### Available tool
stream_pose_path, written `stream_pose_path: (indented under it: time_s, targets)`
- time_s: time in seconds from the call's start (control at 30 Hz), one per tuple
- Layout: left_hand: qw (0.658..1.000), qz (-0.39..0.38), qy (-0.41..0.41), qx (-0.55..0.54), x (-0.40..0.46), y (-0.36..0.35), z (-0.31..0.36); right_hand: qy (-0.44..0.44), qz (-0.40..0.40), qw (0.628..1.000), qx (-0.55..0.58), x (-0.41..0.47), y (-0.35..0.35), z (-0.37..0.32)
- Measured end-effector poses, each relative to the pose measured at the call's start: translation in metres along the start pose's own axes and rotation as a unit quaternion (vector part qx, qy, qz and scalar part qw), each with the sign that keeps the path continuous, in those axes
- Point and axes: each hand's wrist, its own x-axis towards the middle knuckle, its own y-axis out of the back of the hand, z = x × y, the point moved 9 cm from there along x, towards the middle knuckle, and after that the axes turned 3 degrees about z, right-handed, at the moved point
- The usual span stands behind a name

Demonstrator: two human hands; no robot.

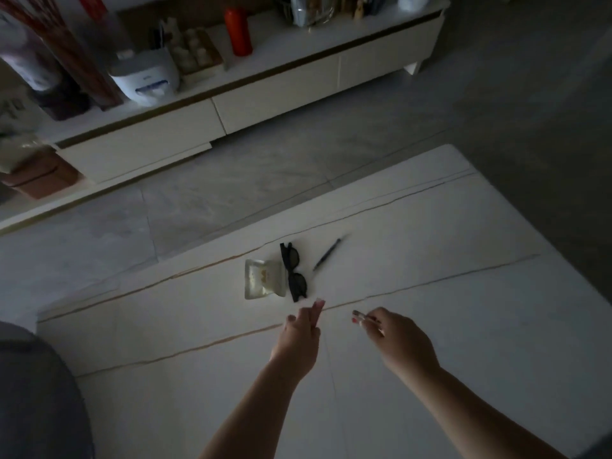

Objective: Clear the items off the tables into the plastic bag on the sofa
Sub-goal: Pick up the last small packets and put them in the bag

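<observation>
Head view: dim room, white table (430, 326) with three items near its middle: packet (264, 280) at left, sunglasses (293, 273) touching its right edge, pen (326, 255) just right and farther. Bag and sofa not clearly in view; grey shape at near left (33, 392) possibly sofa.

Risks, judged from here: sunglasses and packet lying edge to edge, so a grab at one likely to drag or flick the other toward the far table edge; pen round, apt to roll if nudged; poor light making a mis-reach easier; right hand occupied, leaving less grip for more.

Left hand (299, 339): fingers extended, held together, just short of sunglasses, touching nothing. Right hand (394, 339): fingers curled, pinching a small thin object (359, 315), too blurred to name.
</observation>
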Motion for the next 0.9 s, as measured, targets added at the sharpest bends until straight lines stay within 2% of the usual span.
stream_pose_path:
  time_s: [0.17,0.27,0.37,0.43,0.57,0.7,0.9]
  targets:
    - [0.998,-0.04,-0.014,0.035,-0.058,-0.021,0.068,-0.097,0.057,0.993,0.048,-0.072,0.077,0.043]
    - [0.995,-0.086,-0.042,-0.007,-0.091,-0.042,0.117,-0.13,0.092,0.986,0.053,-0.117,0.117,0.074]
    - [0.981,-0.155,-0.048,-0.104,-0.129,-0.063,0.165,-0.177,0.134,0.971,0.085,-0.168,0.153,0.111]
    - [0.974,-0.192,-0.054,-0.108,-0.149,-0.084,0.195,-0.217,0.152,0.958,0.106,-0.203,0.173,0.137]
    - [0.972,-0.209,-0.11,0.016,-0.192,-0.135,0.254,-0.31,0.195,0.922,0.126,-0.285,0.205,0.19]
    - [0.938,-0.258,-0.231,-0.007,-0.268,-0.189,0.31,-0.366,0.244,0.882,0.17,-0.371,0.221,0.241]
    - [0.9,-0.332,-0.283,-0.024,-0.384,-0.29,0.344,-0.452,0.312,0.807,0.218,-0.505,0.215,0.323]
